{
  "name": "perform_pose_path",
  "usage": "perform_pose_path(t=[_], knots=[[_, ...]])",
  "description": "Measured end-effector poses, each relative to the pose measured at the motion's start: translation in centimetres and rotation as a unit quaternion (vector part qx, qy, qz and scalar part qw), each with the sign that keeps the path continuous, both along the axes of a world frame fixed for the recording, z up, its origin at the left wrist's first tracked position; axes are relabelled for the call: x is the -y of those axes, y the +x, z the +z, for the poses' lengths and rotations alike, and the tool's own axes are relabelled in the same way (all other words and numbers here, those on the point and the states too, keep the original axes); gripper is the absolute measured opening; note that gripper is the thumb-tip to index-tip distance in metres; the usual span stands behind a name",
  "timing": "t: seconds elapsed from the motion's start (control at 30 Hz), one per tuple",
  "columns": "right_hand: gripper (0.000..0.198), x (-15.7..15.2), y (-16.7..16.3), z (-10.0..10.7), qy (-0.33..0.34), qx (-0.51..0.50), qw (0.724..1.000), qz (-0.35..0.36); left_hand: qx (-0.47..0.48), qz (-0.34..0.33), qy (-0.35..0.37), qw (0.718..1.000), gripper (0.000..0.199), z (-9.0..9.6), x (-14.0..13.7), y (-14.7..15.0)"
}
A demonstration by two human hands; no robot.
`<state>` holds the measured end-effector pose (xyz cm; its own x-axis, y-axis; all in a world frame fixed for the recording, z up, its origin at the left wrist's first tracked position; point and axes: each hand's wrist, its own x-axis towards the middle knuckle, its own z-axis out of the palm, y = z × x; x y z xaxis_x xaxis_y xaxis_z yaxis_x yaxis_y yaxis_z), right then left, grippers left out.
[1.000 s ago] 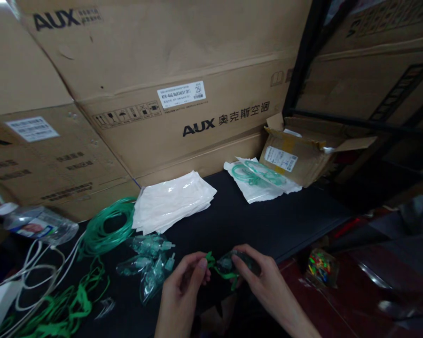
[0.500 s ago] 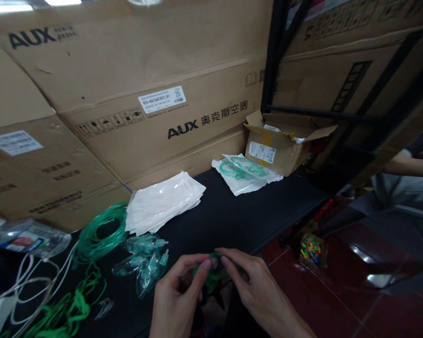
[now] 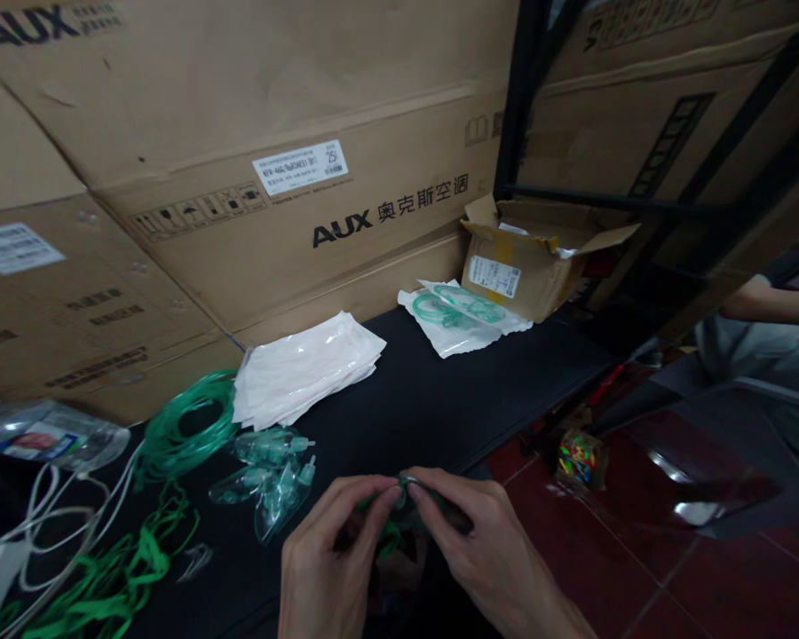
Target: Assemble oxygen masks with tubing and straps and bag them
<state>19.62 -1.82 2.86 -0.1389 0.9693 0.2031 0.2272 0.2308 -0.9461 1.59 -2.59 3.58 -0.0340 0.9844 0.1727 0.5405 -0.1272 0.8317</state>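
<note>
At the front edge of the black table, my left hand (image 3: 346,541) and my right hand (image 3: 479,532) meet, fingertips nearly touching. Both pinch a small greenish clear plastic piece (image 3: 403,488), mostly covered by the fingers. Below it, between the hands, hangs a bit of green elastic strap (image 3: 390,537). Left of my hands lie several clear green plastic masks (image 3: 276,484) with pale connectors. Further left is a loose heap of green elastic straps (image 3: 126,577), with a few thin clear or metallic strips (image 3: 196,561) beside it.
A coil of green tubing (image 3: 190,422), white cables (image 3: 73,515) and a plastic bottle (image 3: 53,435) are at the left. White pouches (image 3: 310,368), packed tubing (image 3: 462,315) and an open carton (image 3: 519,266) stand along the stacked boxes. Another person's arm (image 3: 772,300) shows far right.
The view has tilted down slightly, so the table things sit higher in it. My hands keep their pinch on the plastic piece; the fingertips have shifted a little.
</note>
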Motion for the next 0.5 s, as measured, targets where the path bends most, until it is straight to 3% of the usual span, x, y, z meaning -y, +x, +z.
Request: perform_pose_path(t=[0.3,0.5], knots=[[0.027,-0.8,0.2,-1.0,0.076,0.011,0.997,0.012,-0.054,-0.025,0.057,0.997,0.011,-0.2,-0.7,0.2],[0.03,-1.3,0.3,-1.9,0.061,0.031,0.997,0.031,-0.079,-0.028,0.06,0.995,0.012,-0.6,-1.1,-0.1]])
